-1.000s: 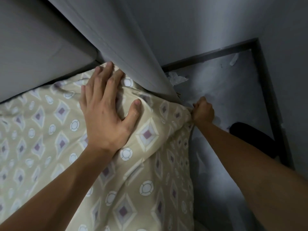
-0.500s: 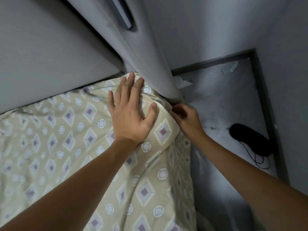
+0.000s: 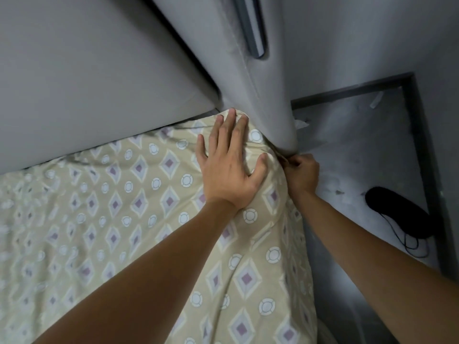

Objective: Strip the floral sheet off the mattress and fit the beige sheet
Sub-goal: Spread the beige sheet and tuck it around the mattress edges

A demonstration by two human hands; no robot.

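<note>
Two hands work at the far corner of the mattress, which is fully covered by the beige sheet (image 3: 139, 219), a beige fabric printed with diamonds and circles. The left hand (image 3: 229, 167) lies palm-down on the sheet at the corner, fingers straight and spread, thumb extended toward the edge; it presses the fabric flat and grasps nothing. The right hand (image 3: 301, 175) sits just over the side edge of the corner, below the grey upholstered post (image 3: 260, 100), with fingers curled tightly; it pinches the sheet's edge at the corner. Fabric bunches into folds between the two hands. The sheet hangs down the mattress side toward the grey floor (image 3: 360, 150). A grey headboard panel (image 3: 87, 70) borders the mattress's far edge. A black object with a thin cord (image 3: 400, 214) lies on the floor, well apart from the bed.
</note>
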